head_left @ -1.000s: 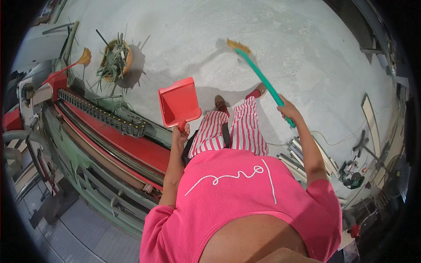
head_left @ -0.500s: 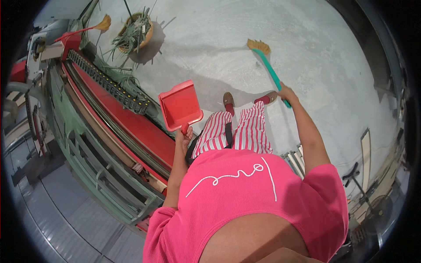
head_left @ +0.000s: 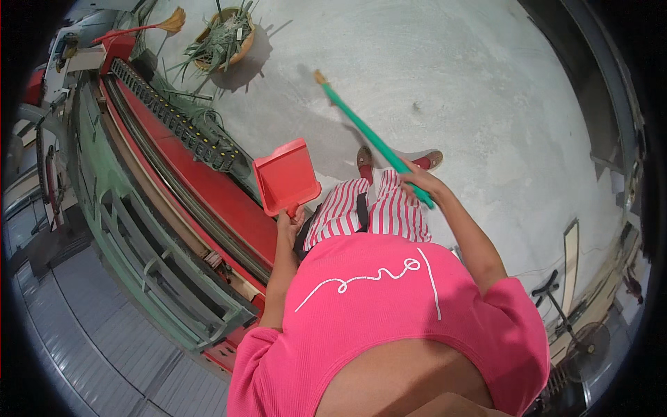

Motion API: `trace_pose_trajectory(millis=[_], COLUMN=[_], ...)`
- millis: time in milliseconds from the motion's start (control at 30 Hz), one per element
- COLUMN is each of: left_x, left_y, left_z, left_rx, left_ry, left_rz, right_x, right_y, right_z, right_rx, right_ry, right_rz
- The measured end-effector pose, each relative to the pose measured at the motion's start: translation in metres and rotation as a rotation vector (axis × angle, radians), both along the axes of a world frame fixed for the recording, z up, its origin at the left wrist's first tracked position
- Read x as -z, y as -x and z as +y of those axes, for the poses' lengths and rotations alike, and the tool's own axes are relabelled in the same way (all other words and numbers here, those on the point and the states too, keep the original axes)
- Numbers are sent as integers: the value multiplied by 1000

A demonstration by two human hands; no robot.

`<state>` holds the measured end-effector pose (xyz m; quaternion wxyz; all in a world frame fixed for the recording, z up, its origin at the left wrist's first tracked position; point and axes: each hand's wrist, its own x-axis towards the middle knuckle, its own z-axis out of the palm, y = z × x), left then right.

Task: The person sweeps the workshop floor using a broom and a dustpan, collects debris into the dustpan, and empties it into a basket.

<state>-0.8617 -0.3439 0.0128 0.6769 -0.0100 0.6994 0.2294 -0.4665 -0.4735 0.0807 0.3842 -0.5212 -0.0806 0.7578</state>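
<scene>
The left hand (head_left: 290, 224) has its grip closed around the short handle of a red dustpan (head_left: 285, 176), which is held up off the floor in front of the person's left hip, its flat scoop tilted and facing up and to the left. The right hand (head_left: 417, 182) has its grip wrapped around the near end of a green broom handle (head_left: 368, 133). The handle slants away from the hand, up and to the left, and its far end with a small patch of yellowish bristles (head_left: 319, 76) reaches the grey concrete floor (head_left: 486, 90) well ahead of the person's feet.

Between the two hands are red-and-white striped trousers (head_left: 379, 212) and, just beyond them, two red shoes (head_left: 365, 161) planted on the floor. A bright pink shirt (head_left: 389, 306) fills the near part of the view.

To the left runs a long green and red machine (head_left: 160, 208) with a black cable chain (head_left: 177, 125) along its top; the dustpan hangs just beside its red edge. At the far left stands a potted plant (head_left: 226, 38) with thin green leaves, and beside it lies a second broom with a red handle (head_left: 149, 26).
</scene>
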Motion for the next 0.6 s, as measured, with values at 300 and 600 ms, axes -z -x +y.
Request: trace_pose_trajectory(millis=[300, 600], left_x=[-16, 3], left_y=[-26, -43], left_z=[31, 50], left_rx=[69, 318], left_ry=[3, -29], left_rz=[-9, -33], right_x=[58, 83], right_y=[49, -21], right_z=[106, -63], right_rx=[205, 754], right_ry=[13, 96], right_rz=[381, 728])
